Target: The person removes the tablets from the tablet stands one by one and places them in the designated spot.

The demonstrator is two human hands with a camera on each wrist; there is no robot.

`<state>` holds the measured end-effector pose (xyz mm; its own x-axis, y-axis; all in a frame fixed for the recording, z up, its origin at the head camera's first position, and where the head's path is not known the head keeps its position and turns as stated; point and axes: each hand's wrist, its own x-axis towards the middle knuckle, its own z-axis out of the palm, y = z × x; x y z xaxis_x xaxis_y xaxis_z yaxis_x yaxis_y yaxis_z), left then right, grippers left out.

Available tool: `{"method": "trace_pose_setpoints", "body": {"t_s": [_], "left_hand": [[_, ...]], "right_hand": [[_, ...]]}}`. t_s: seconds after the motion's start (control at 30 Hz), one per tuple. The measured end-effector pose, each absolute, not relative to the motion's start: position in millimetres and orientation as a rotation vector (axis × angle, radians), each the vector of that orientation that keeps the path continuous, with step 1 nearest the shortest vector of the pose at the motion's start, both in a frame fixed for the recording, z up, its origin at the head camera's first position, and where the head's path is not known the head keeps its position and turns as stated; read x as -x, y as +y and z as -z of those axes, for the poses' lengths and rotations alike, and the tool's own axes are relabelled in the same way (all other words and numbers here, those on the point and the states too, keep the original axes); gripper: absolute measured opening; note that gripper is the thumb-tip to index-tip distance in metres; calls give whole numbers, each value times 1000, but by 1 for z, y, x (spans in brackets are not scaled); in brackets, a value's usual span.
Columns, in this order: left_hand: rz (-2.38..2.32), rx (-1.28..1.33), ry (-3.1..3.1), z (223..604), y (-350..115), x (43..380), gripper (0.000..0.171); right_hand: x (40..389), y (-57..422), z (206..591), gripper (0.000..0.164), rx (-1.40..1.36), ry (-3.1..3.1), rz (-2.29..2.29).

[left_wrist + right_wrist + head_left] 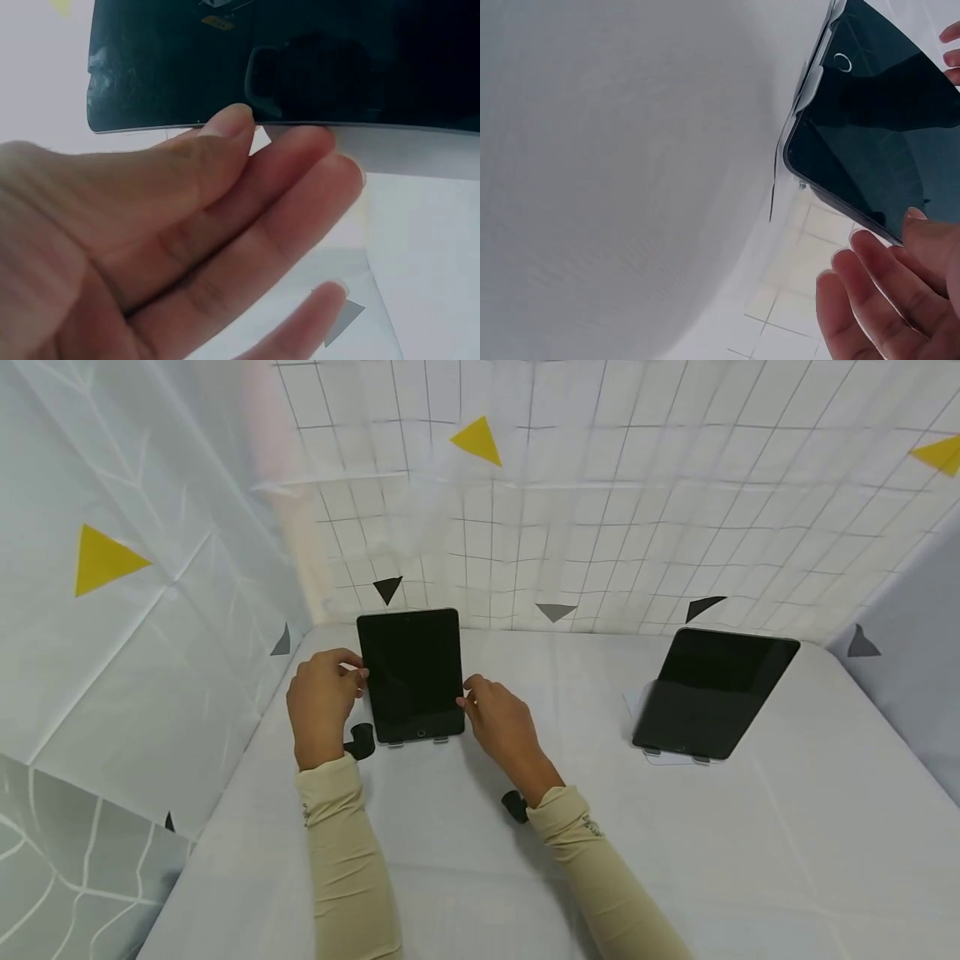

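Leaning back on a low support near the rear of the white table [825, 860], a dark-screened tablet [412, 672] stands between both hands, its round button at 6 o'clock. The left hand [324, 697] pinches the tablet's edge at 9 o'clock, thumb at the front rim and fingers behind it; the right hand [504, 722] pinches the opposite edge, between 3 and 4 o'clock, its lower fingers loosely bent away from the rim. Gripping both sides probably steadies the tablet evenly and leaves the screen uncovered.

At 3 o'clock from this one, well apart, a second tablet [716, 693] leans back at a slant, untouched. Small clear tabs [441, 740] sit under the first tablet at 6 o'clock, and similar grey tabs [701, 760] show under the second, likely there to stop the lower edges sliding forward.

As for containers, these shallow tabs come nearest: each pair cups a tablet's bottom edge. How the supports are shaped behind the screens, I cannot tell. The grid-lined wall [570, 527] rises at 12 o'clock, with a yellow triangle [480, 441] between 12 and 1 from the held tablet.
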<state>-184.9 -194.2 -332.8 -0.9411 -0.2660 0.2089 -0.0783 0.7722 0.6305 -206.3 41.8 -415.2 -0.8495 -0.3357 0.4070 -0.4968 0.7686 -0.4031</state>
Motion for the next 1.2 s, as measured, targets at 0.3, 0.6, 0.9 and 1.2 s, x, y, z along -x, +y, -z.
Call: {"method": "trace_pose_setpoints", "body": {"t_s": [0.3,0.6,0.9,1.2], "left_hand": [[940,-257,-2698,329,-194,184,16],[915,-243,-2715,325,-193,182,15],[892,-224,-2746,322,-195,177,14],[930,-164,-2746,321,-197,176,16]], "right_hand": [[208,43,417,20,-679,-2545,-804],[207,43,413,16,-635,-2552,-837],[208,45,416,16,-640,-2522,-995],[208,48,414,12,-671,-2462,-1128]]}}
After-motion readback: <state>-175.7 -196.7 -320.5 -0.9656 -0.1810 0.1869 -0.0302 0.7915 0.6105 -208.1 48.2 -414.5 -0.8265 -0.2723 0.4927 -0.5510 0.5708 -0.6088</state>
